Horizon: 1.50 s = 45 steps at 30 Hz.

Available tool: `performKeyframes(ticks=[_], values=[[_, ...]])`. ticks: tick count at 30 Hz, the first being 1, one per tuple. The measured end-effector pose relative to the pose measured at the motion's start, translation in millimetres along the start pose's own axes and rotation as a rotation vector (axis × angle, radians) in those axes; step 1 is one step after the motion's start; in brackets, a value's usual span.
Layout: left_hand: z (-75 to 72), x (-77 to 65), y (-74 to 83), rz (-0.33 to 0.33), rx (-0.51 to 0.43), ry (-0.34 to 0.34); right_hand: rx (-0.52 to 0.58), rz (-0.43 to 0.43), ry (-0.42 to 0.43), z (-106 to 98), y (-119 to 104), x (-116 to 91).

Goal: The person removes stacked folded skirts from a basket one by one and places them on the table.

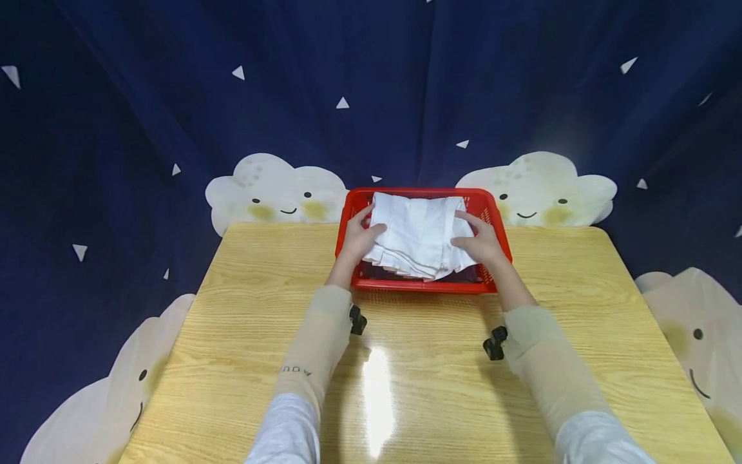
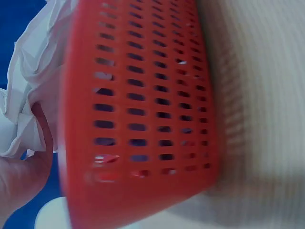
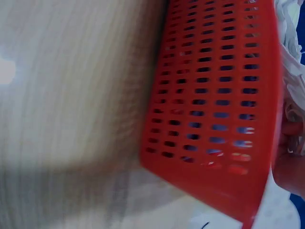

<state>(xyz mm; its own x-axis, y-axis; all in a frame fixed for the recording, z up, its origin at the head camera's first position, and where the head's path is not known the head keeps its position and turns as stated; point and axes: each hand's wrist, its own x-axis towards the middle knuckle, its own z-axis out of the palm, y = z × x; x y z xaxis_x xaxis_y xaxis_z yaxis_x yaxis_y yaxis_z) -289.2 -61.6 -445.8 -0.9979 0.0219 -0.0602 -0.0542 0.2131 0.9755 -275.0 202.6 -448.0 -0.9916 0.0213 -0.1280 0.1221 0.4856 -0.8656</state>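
A folded white cloth [image 1: 417, 232], its near edge layered and wavy, lies within the rim of a red plastic basket [image 1: 426, 285]. My left hand [image 1: 361, 240] grips its left side, the thumb on top. On the other side my right hand [image 1: 480, 243] holds the right edge, thumb and fingers spread along it. Something dark [image 1: 464, 276] shows beneath the cloth inside the basket. In the left wrist view, the left thumb [image 2: 42, 129] presses into the folds of the cloth. The right wrist view shows the right fingers [image 3: 291, 129] partly hidden behind the basket rim.
The basket stands at the far edge of a light wooden table [image 1: 429, 386]. Behind it hangs a dark blue curtain [image 1: 394, 77] with white triangles and smiling clouds. Small black devices sit at the left wrist [image 1: 357, 320] and right wrist [image 1: 494, 343].
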Motion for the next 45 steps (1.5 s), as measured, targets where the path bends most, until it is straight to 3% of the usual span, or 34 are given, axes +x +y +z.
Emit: performKeyframes(ticks=[12, 18, 24, 40, 45], values=[[-28.1, -22.1, 39.8, 0.035, -0.062, 0.047, 0.051, -0.020, 0.008, -1.3, -45.9, -19.2], [-49.1, -40.2, 50.6, 0.040, -0.077, 0.063, 0.156, -0.008, 0.011, 9.7, -65.2, -36.6], [-69.4, -57.5, 49.5, 0.023, -0.069, 0.079, 0.197, 0.012, 0.010, 26.7, -74.7, -53.7], [-122.1, -107.8, 38.4, -0.009, -0.039, 0.088, 0.344, -0.184, -0.014, 81.5, -84.9, -95.2], [-139.5, -122.6, 32.3, 0.004, -0.015, 0.098, 0.336, -0.237, -0.013, 100.7, -86.3, -106.4]])
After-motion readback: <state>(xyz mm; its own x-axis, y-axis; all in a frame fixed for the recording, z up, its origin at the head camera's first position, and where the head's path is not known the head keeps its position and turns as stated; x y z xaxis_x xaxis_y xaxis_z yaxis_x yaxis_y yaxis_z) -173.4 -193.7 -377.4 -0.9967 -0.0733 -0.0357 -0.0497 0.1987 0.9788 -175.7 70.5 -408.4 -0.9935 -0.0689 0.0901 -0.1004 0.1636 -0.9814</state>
